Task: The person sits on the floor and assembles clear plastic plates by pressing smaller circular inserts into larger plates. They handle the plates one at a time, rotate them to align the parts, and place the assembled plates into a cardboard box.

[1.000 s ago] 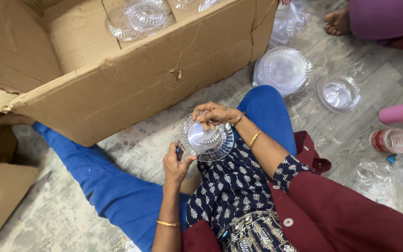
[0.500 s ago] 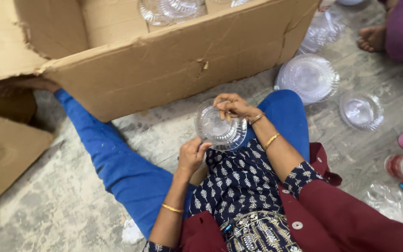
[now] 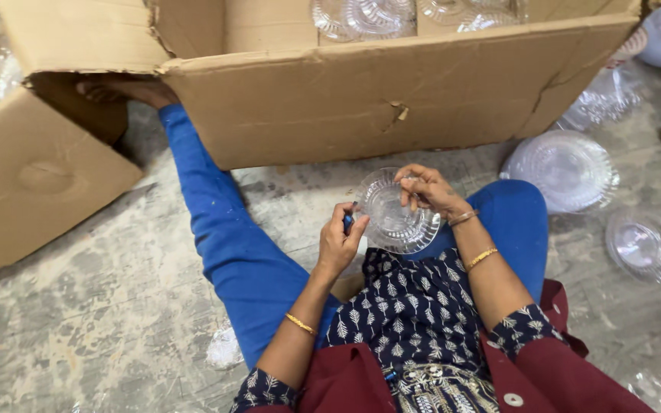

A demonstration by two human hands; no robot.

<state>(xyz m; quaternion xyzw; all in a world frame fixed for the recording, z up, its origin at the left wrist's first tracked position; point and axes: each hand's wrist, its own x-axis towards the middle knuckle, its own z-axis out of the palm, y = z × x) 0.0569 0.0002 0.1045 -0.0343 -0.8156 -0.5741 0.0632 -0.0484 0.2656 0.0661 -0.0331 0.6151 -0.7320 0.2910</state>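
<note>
- Camera view swung since half a second ago: big cardboard box (image 3: pixel 392 99) now filling the top, its torn front wall square-on, where before it sat angled off to the left.
- Clear plastic bowl (image 3: pixel 394 213) still up between both hands, above the lap, just in front of that box wall; same spot against the body as a moment back.
- Left hand (image 3: pixel 338 241) curled shut around a small blue object (image 3: pixel 348 222), thumb side pressed against the bowl's left rim. What the blue thing is, too small to tell.
- Right hand (image 3: pixel 430 191) closed on the bowl's upper right rim, fingers hooked over the edge, same grip as before.
- Bowl itself: round, transparent, ribbed with rings toward the centre, a wavy rim, tilted so its open face looks up at the camera. Dark patterned cloth showing through the lower part.
- Off to the right on the floor: a larger clear plate (image 3: pixel 564 168) and a smaller clear dish (image 3: pixel 643 245), well apart from the hands, both lying where they lay earlier.
- More clear dishes (image 3: pixel 361 17) visible inside the box.
- Another flattened carton (image 3: pixel 32 183) on the left.
</note>
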